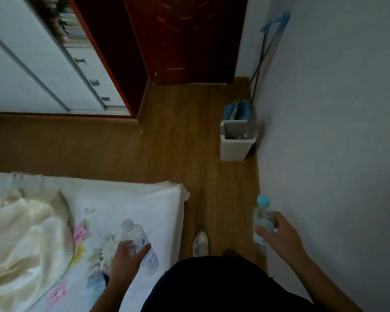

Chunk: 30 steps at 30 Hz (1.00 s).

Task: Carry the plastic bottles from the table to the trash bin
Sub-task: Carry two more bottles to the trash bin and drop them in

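My left hand (pixel 127 260) grips a clear plastic bottle (pixel 142 246) with a white label, held over the corner of the bed. My right hand (pixel 282 233) grips a second clear bottle (pixel 262 218) with a light blue cap, upright, close to the right wall. A white trash bin (pixel 235 148) stands on the wooden floor ahead, against the right wall. Its mouth faces up and something pale lies at its bottom. The bin is well ahead of both hands.
A bed with a white flowered sheet (pixel 131 199) and a cream blanket (pixel 25 233) fills the lower left. A blue mop (pixel 240 111) leans behind the bin. A dark red door (pixel 185 39) and a white wardrobe (pixel 32 70) lie ahead. My shoe (pixel 200 243) is on the floor strip.
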Each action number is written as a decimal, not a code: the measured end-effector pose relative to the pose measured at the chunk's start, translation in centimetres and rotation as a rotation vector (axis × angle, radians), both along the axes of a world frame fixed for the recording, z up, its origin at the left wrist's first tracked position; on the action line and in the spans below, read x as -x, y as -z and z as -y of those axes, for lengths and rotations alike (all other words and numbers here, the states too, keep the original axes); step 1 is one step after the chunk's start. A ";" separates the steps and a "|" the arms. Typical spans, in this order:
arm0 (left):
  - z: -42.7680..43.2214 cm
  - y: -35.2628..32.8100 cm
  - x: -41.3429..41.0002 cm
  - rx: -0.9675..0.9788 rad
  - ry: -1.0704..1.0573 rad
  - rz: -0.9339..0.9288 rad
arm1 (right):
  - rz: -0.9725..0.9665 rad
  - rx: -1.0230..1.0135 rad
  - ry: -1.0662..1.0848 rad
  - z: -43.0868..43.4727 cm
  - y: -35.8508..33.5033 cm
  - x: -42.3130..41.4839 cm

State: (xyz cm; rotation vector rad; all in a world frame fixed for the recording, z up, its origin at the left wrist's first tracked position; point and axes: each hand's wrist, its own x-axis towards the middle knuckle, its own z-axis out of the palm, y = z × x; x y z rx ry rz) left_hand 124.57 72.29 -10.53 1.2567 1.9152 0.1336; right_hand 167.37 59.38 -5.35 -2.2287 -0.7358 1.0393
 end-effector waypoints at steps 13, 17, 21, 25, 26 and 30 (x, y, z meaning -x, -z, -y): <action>-23.9 -5.4 -17.4 -0.134 0.180 0.106 | -0.004 0.044 0.158 -15.3 1.6 -10.9; -28.4 -4.7 -19.7 -0.098 0.124 0.074 | -0.016 0.005 0.107 -23.9 1.6 -15.1; -32.1 -5.3 -21.5 -0.079 0.045 0.055 | -0.033 -0.027 -0.030 -33.9 0.2 -18.6; -36.7 -5.9 -22.7 -0.073 -0.029 0.090 | -0.029 -0.076 -0.170 -42.8 -2.2 -21.2; -38.1 -6.0 -23.0 -0.081 -0.042 0.083 | -0.020 -0.089 -0.188 -44.8 -2.7 -21.8; -44.1 -6.4 -25.5 -0.127 -0.039 0.075 | -0.006 -0.123 -0.174 -50.7 -3.2 -24.1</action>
